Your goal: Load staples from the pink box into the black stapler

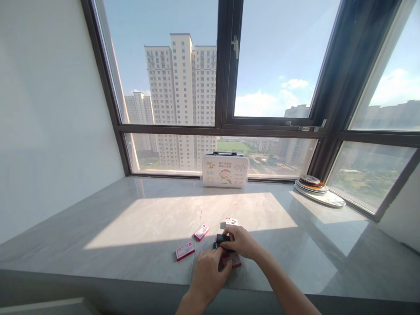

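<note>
My right hand [241, 241] is closed on a small black object [223, 238] whose kind I cannot make out. From the left, my left hand [210, 272] reaches to the same black object with bent fingers, its thumb by a red-and-white box [233, 261] that lies under the hands and is partly covered. Two more flat red-and-white boxes rest on the sill left of the hands, one nearer box [185, 251] and one farther box [201, 232]. Just beyond my right hand lies a small white box [231, 221] with red and dark printing.
A white case with cartoon prints [225, 171] stands against the window at the back. Stacked plates or discs [311, 186] sit in the right corner. The grey stone sill [138, 258] ends at a front edge near me, and a white wall [49, 131] rises on the left.
</note>
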{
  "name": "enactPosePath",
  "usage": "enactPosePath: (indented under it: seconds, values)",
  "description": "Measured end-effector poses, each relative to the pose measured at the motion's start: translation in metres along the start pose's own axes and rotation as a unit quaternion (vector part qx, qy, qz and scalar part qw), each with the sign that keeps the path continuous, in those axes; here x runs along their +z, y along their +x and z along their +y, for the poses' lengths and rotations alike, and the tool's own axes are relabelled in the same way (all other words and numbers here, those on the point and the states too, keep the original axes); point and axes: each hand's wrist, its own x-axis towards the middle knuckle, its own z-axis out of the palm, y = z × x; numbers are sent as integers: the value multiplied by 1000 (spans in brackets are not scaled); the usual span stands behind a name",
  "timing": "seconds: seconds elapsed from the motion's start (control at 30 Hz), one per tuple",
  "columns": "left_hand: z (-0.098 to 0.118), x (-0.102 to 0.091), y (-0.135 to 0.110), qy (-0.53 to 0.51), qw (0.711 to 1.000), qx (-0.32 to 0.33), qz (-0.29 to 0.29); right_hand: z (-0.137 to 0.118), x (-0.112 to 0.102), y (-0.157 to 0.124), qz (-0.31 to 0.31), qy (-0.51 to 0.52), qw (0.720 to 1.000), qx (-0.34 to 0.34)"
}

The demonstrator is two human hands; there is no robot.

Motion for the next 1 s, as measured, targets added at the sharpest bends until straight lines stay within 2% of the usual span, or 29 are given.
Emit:
enactPosePath:
  seconds: [0.17, 0.27, 0.37, 0.53, 0.67, 0.8, 1.0]
  values:
    - [14, 2, 8, 6, 999, 31, -16, 10, -8, -10, 16, -27, 999, 34]
    - [10, 1, 8, 1, 999, 44, -21, 21, -12, -16, 30, -29, 998, 57]
    - [-10, -11, -1, 9, 999, 38, -5, 28, -15, -20, 40, -30, 997, 67]
    - [-57, -46, -21, 42, 998, 31, 24, 27, -16, -23, 45, -27, 996, 77]
    - [-86, -64, -27, 59, 998, 23, 30, 25, -15, -24, 49, -28, 995, 84]
    - [-102, -71, -23, 70, 997, 20, 32, 25, -14, -24, 51, -32, 995, 83]
    - [-111, -74, -10, 58, 997, 38, 23, 26, -14, -24, 45, -35, 994, 91]
